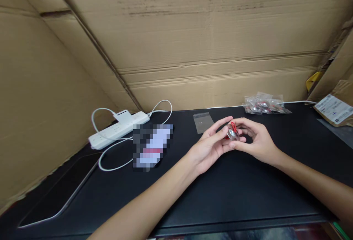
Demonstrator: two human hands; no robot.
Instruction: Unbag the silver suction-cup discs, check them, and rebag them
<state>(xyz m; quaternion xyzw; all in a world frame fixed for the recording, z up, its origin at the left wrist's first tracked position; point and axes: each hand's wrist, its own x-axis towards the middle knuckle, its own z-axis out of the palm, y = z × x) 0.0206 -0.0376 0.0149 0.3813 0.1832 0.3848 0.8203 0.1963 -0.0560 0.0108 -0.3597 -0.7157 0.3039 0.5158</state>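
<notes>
Between my two hands, above the black tabletop [234,196], is a small round silvery metal piece with a red cord [231,134]; its exact kind is unclear. My left hand [211,146] grips it from the left, with the thumb and fingers around it. From the right, my right hand [255,137] curls its fingertips and thumb against it. Fingers cover part of the piece. Just behind my left hand lies a flat clear plastic bag [202,123].
Several clear bags with silvery and red pieces [264,103] lie at the back right. A labelled brown package [335,109] is at the right edge. Left are a white power strip [120,129], looping white cable [103,162], a blurred-out item [154,148] and a dark flat panel [60,188]. Cardboard walls [209,48] enclose the table.
</notes>
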